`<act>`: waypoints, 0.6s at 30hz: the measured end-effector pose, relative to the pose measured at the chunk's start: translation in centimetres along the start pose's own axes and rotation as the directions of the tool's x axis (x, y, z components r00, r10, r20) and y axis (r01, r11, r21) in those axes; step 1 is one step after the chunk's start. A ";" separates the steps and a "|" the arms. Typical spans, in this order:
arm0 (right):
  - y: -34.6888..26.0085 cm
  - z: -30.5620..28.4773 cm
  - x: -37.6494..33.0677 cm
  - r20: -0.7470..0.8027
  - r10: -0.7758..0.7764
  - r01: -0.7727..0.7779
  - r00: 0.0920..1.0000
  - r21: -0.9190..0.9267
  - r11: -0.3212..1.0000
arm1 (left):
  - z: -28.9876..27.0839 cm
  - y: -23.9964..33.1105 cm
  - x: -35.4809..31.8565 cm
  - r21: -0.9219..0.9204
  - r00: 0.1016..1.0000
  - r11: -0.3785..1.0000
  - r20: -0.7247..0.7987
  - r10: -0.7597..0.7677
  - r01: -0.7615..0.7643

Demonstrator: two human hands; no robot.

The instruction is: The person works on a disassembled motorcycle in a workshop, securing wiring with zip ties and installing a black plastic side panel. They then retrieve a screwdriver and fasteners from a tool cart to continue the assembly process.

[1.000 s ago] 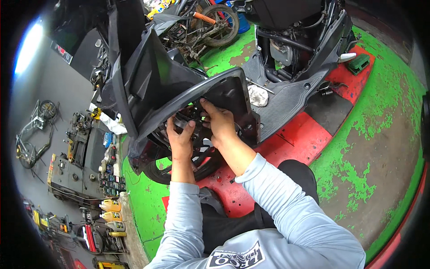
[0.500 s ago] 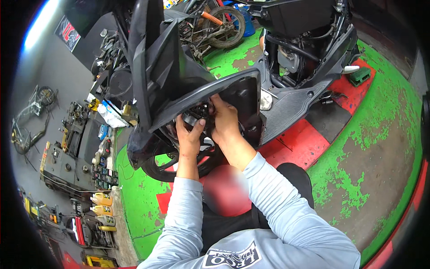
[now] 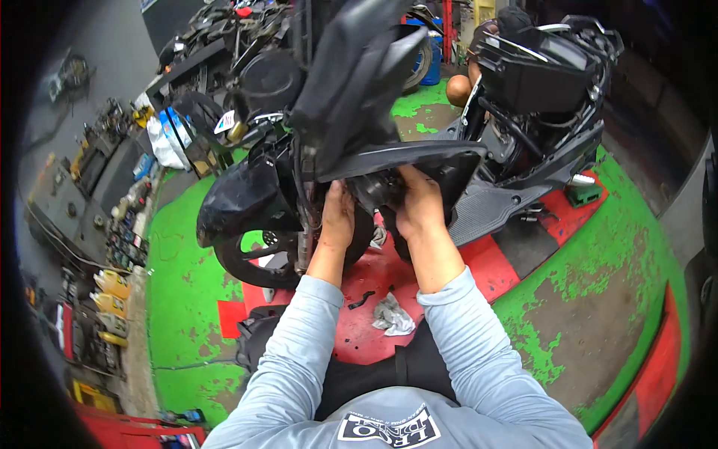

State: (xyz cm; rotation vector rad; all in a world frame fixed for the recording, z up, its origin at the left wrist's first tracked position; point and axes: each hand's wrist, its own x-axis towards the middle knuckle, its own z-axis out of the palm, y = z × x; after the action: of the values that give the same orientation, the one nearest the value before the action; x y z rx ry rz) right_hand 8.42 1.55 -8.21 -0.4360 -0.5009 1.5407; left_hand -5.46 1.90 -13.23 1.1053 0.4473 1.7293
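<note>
Black panel (image 3: 411, 156) sits at the scooter's front end, just behind the front fender (image 3: 243, 191), lower edge running across above both hands. Dark part (image 3: 374, 190) tucked under that edge, between the hands.

Left hand (image 3: 339, 215) on its left, fingers pointing up under the edge; tips hidden, can't tell if they grip. Right hand (image 3: 420, 206) on its right, fingers up against the panel's underside area, tips also out of sight; can't tell if closed on anything.

Front wheel (image 3: 262, 275) below the fender, left of the left forearm. Ribbed footboard (image 3: 486, 206) right of the right hand. Below the hands: red platform (image 3: 357, 334) with crumpled rag (image 3: 393, 316) and small black piece (image 3: 362, 300) near it, apart. Green block (image 3: 583, 194) far right. Patchy green floor (image 3: 183, 273) around; row of bottles (image 3: 112, 301) at left.
</note>
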 end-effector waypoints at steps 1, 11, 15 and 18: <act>0.2 -0.1 0.0 -0.039 -0.008 0.005 0.999 -0.064 0.998 | -0.3 -0.1 0.0 0.003 1.000 1.000 0.026 0.016 -0.016; -0.3 0.6 0.1 -0.001 -0.070 0.057 0.998 -0.551 0.833 | -1.2 -0.9 2.6 -0.039 0.967 0.985 0.186 0.175 -0.170; -2.7 1.3 -0.5 -0.064 -0.043 -0.007 0.997 -0.638 0.770 | 0.2 -0.9 3.0 -0.131 0.951 0.990 0.296 0.093 -0.056; -2.4 1.9 -0.6 -0.039 -0.067 0.021 0.997 -0.690 0.724 | -0.6 -0.7 3.0 -0.077 0.939 0.995 0.333 0.084 -0.062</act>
State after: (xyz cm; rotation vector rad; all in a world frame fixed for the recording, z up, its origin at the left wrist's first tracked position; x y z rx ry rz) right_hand 9.37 0.88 -5.34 -1.0390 -1.0401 1.2424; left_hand -5.82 4.94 -12.59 1.3524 0.1364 1.5643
